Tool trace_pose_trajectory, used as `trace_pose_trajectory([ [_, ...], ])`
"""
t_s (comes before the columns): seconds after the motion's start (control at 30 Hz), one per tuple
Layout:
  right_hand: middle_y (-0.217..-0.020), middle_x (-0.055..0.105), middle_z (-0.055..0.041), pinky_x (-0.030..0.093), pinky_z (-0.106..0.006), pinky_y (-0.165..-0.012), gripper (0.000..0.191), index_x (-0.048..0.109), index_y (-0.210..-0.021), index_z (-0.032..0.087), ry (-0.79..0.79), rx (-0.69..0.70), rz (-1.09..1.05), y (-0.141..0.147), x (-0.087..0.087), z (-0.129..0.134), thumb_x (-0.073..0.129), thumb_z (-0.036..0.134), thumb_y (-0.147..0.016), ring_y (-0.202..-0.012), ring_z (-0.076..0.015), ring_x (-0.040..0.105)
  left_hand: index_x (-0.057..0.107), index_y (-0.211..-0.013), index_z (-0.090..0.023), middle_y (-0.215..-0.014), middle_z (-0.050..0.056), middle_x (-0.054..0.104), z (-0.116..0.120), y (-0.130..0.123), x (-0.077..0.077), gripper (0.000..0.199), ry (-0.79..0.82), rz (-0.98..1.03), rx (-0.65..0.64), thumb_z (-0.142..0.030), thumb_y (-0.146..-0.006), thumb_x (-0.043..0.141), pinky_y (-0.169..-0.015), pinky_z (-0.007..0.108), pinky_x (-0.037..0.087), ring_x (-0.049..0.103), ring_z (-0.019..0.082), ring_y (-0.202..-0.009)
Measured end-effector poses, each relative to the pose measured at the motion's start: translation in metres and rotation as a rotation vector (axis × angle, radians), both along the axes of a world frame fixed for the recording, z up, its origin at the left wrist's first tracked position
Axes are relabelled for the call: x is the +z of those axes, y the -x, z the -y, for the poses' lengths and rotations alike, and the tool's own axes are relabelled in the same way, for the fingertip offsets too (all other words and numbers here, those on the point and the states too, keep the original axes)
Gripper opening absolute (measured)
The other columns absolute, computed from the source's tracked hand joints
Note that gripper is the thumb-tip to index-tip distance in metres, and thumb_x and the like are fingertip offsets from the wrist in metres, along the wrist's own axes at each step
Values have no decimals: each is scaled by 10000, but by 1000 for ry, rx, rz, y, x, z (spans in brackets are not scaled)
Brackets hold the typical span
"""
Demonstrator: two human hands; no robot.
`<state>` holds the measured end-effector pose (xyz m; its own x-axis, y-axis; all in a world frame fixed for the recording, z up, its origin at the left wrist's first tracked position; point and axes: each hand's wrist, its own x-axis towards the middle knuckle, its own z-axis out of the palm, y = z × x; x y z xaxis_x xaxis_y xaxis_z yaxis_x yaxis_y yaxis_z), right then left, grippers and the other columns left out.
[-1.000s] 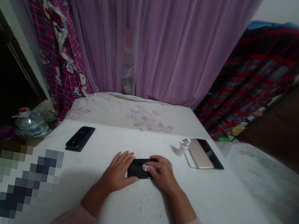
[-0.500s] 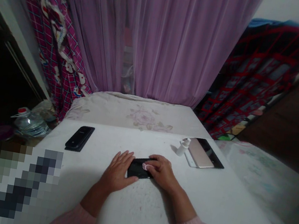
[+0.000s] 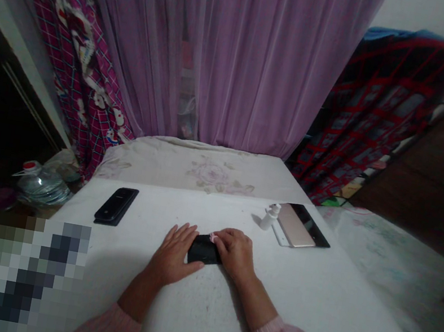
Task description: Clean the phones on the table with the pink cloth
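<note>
A black phone [image 3: 203, 251] lies flat on the white table in front of me. My left hand [image 3: 176, 250] is spread over the table at the phone's left end, fingers stretched away from me and thumb along the near edge. Pinched in my right hand [image 3: 236, 251] is a small pinkish-white cloth [image 3: 213, 237], pressed on the phone's far edge. That hand hides the phone's right end. To the right, a white spray bottle [image 3: 270, 218] stands upright beside several flat devices, among them a pale gold one [image 3: 296, 226] and a black one [image 3: 314, 226].
At the left of the table [image 3: 203, 323], dark phones [image 3: 116, 206] lie one on another. A blurred-out patch [image 3: 31, 275] covers the near left. Beyond the table's far side hangs a purple curtain [image 3: 257, 63]. A large water bottle [image 3: 41, 184] stands off the left side.
My right hand has slid the cloth from the middle of the phone's face up and slightly left to its far edge. My left hand stays at the left end.
</note>
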<state>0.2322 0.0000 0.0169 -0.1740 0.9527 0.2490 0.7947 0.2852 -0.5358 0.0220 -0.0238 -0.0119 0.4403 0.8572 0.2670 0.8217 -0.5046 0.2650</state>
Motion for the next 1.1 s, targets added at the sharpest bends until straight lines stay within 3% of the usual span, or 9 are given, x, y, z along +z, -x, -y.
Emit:
trace_pose_trajectory([
  [0.2,-951,715,-49,382,-362,-849,208,751,-975,314,-16,-62,36,5,1,-1,554,335,-913,-950,-220,602,430,-1399,-188,-1468,141,456,0,-1,-1,662,-6,5,10,-540,-860,583,-1151,549,240,361,320,-1389],
  [0.3,-980,719,-38,415,-361,-886,213,757,-980,322,25,60,-16,-8,0,-4,558,347,-906,-969,-212,619,430,-1398,-186,-1464,136,462,0,-1,-1,659,-12,10,7,-541,-864,580,-1151,548,244,363,318,-1387],
  [0.47,-1226,658,-55,421,-396,-1000,208,783,-919,314,101,356,-84,-38,3,-5,619,425,-857,-1127,-242,598,441,-1389,-176,-1469,137,455,0,0,1,661,4,-9,10,-557,-866,577,-1151,544,245,365,312,-1388],
  [0.57,-1231,660,-61,405,-412,-1034,220,788,-903,304,136,437,-107,-47,4,-5,626,443,-851,-1192,-256,564,439,-1387,-155,-1474,146,446,0,-1,2,672,15,-26,12,-558,-867,579,-1154,545,239,355,311,-1393],
  [0.67,-1226,662,-58,415,-419,-1018,219,782,-925,317,115,394,-117,-45,1,-6,618,446,-856,-1174,-252,577,440,-1387,-169,-1473,138,450,0,-1,2,672,16,-29,11,-562,-862,588,-1154,536,246,356,310,-1393],
  [0.93,-964,747,-36,437,-353,-888,242,752,-982,285,-31,79,-46,-17,-7,-10,523,334,-921,-951,-209,638,465,-1369,-160,-1457,149,467,-1,0,1,667,-4,-25,5,-562,-853,601,-1144,545,265,377,330,-1378],
  [1.1,-942,749,-48,455,-353,-878,250,752,-967,258,-23,127,-103,-19,-6,-11,516,323,-915,-921,-211,649,465,-1368,-155,-1456,151,468,-1,0,1,673,-6,-23,5,-561,-850,605,-1141,555,267,376,332,-1378],
])
